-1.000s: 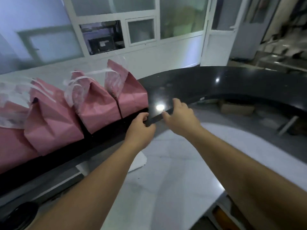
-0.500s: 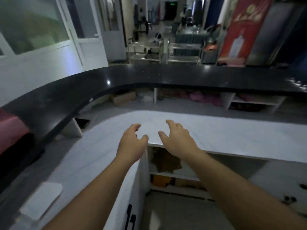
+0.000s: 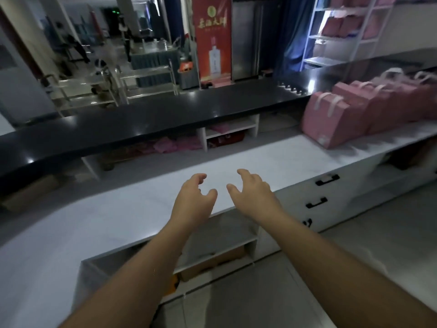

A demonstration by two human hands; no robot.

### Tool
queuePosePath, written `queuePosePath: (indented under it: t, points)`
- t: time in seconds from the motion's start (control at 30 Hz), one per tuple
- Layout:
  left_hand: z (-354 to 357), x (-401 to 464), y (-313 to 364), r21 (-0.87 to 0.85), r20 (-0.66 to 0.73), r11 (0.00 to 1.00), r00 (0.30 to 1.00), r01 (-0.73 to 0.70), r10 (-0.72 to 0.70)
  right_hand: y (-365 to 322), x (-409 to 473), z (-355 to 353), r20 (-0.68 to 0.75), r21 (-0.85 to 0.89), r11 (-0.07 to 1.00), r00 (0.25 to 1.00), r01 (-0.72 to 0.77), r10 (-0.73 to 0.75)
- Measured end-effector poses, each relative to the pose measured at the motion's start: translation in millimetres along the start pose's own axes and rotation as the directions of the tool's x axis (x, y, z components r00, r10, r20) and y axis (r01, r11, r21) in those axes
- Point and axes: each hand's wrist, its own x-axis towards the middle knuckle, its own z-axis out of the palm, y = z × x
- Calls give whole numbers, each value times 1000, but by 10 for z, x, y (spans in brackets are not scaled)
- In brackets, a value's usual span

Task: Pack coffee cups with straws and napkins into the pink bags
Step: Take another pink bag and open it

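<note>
- The white surface (image 3: 272,159) is taken as the landmark; it runs from the lower left to the far right, with open shelves and drawers with dark handles below its front edge.
- A black raised counter (image 3: 165,114) is set behind the white surface and above it, probably as a serving ledge.
- A row of pink bags (image 3: 335,119) is stood on the far right end of the white surface, packed side by side with the pale handles up. That arrangement is judged to keep the bags upright and easy to lift by the handles.
- More pink items are seen on a white rack (image 3: 343,27) behind the white surface at the upper right; their kind cannot be told.
- No coffee cups, straws or napkins are seen on the white surface.
- The left hand (image 3: 192,200) and right hand (image 3: 251,190) are held out side by side above the middle of the white surface, near each other but apart, well left of the bags. The fingers are loosely curled and nothing is gripped.
- The hands are judged to be between steps, ready to reach for the next item.
</note>
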Motion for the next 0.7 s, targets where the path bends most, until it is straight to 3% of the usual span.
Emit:
queuePosePath:
  t: [0.3,0.7]
  points:
    - [1775,750,1415,-68,199,987,967,-148,159,1685,596,-1185,-146,54,973,962,-226,232]
    - [3446,1834,2471,-171,364,959,891,-224,273,3126,1568,-1974,-283,165,905,861,-392,424]
